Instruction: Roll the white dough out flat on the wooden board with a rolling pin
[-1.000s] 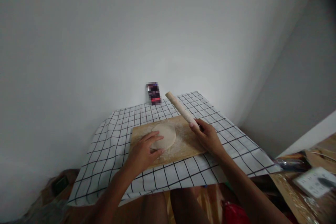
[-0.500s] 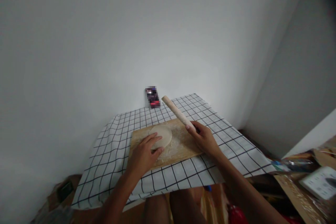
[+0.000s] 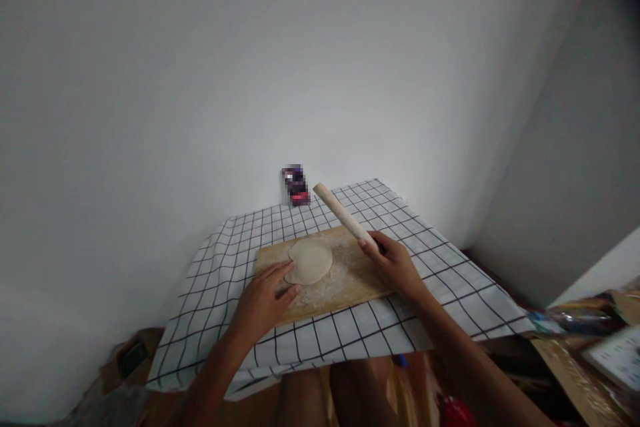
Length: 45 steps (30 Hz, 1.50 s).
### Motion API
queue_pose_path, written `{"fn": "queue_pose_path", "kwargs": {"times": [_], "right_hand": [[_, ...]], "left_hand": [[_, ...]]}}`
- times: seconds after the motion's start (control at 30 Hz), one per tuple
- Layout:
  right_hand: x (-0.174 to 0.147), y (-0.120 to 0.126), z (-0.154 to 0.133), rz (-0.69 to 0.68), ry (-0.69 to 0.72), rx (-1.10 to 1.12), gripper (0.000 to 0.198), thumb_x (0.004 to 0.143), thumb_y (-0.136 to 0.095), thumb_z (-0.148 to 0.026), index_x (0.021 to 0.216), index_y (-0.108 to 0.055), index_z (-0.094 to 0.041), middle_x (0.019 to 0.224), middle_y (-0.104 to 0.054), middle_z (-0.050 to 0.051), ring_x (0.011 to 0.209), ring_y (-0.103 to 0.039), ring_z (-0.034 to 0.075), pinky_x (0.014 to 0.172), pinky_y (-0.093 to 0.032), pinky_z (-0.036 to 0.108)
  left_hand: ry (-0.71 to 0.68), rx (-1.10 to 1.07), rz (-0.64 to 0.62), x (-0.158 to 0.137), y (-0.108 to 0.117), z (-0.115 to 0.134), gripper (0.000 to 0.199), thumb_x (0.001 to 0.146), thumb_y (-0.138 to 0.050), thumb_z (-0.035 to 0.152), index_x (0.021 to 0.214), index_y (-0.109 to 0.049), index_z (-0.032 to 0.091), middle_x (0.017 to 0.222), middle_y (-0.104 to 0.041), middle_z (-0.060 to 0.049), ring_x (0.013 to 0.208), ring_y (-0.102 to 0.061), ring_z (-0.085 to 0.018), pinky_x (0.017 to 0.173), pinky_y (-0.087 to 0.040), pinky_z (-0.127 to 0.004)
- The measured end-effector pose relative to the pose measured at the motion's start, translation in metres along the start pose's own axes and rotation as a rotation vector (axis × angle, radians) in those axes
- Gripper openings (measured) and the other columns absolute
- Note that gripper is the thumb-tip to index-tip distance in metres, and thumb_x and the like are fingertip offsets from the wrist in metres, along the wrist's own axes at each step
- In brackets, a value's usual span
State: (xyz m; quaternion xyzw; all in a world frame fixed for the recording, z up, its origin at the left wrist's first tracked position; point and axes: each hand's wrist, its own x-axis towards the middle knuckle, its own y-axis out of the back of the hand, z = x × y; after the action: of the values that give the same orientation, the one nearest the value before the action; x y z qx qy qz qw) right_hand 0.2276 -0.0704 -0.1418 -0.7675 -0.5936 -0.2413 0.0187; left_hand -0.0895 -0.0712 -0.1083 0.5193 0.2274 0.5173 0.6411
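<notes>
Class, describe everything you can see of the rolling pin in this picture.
The rolling pin is a plain, slim, straight rod, pale and apparently wooden, with a whitish, floury-looking surface. Its far end looks bluntly cut; its near end is hidden in the right hand, which grips it. It slants forward and to the left, seemingly raised above the wooden board, and its visible length does not touch the flattened dough.

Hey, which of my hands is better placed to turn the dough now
Probably your left hand: it is open, right at the left edge of the dough, while your right hand grips the rolling pin.
</notes>
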Motion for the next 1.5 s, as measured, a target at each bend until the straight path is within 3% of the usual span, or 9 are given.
{"fn": "queue_pose_path", "kwargs": {"times": [0.47,0.6,0.77,1.07,1.33,1.5], "right_hand": [[-0.001,-0.002,0.007,0.013,-0.032,0.019,0.055,0.094,-0.061,-0.072,0.098,-0.075,-0.018,0.066,-0.054,-0.002,0.061,-0.048,0.017,0.055,-0.037,0.031],[-0.001,-0.001,0.005,0.017,-0.041,0.019,0.055,0.094,-0.061,-0.072,0.098,-0.075,-0.019,0.065,-0.056,-0.001,0.060,-0.050,0.018,0.055,-0.039,0.031],[-0.001,0.000,0.002,0.027,-0.040,-0.016,0.056,0.094,-0.060,-0.071,0.096,-0.075,-0.018,0.069,-0.059,0.000,0.063,-0.052,0.018,0.058,-0.039,0.031],[-0.001,0.000,0.003,0.035,-0.016,-0.028,0.061,0.093,-0.058,-0.075,0.099,-0.076,-0.017,0.068,-0.058,0.000,0.062,-0.051,0.018,0.057,-0.039,0.031],[0.001,-0.002,0.006,0.022,0.003,-0.038,0.057,0.092,-0.058,-0.077,0.075,-0.060,-0.022,0.062,-0.048,-0.003,0.060,-0.045,0.016,0.054,-0.034,0.029],[-0.001,-0.006,0.005,0.017,-0.007,-0.100,0.055,0.092,-0.059,-0.075,0.077,-0.059,-0.023,0.065,-0.049,-0.003,0.063,-0.046,0.016,0.056,-0.034,0.029]], "left_hand": [[-0.092,0.059,0.037,-0.012,-0.010,-0.010,0.043,0.104,-0.057,0.034,0.142,-0.069,0.019,0.151,-0.067,-0.011,0.144,-0.059,-0.030,0.123,-0.047,-0.054],[-0.156,0.057,0.048,-0.019,-0.015,-0.015,0.046,0.108,-0.046,0.033,0.150,-0.062,0.022,0.153,-0.065,-0.009,0.148,-0.055,-0.029,0.125,-0.044,-0.056],[-0.123,0.048,0.050,-0.022,-0.015,-0.015,0.055,0.110,-0.041,0.034,0.164,-0.044,0.019,0.163,-0.055,-0.012,0.155,-0.046,-0.030,0.128,-0.038,-0.059],[-0.152,0.092,-0.011,-0.022,-0.015,-0.013,0.051,0.111,-0.041,0.034,0.159,-0.051,0.023,0.163,-0.056,-0.008,0.156,-0.045,-0.030,0.129,-0.035,-0.060],[-0.143,0.091,0.021,-0.022,-0.016,-0.013,0.051,0.110,-0.044,0.035,0.158,-0.052,0.025,0.163,-0.056,-0.008,0.156,-0.045,-0.030,0.129,-0.035,-0.060],[-0.111,-0.006,0.055,-0.019,-0.020,-0.020,0.048,0.108,-0.046,0.036,0.151,-0.061,0.020,0.158,-0.061,-0.011,0.152,-0.050,-0.030,0.129,-0.034,-0.060]]}}
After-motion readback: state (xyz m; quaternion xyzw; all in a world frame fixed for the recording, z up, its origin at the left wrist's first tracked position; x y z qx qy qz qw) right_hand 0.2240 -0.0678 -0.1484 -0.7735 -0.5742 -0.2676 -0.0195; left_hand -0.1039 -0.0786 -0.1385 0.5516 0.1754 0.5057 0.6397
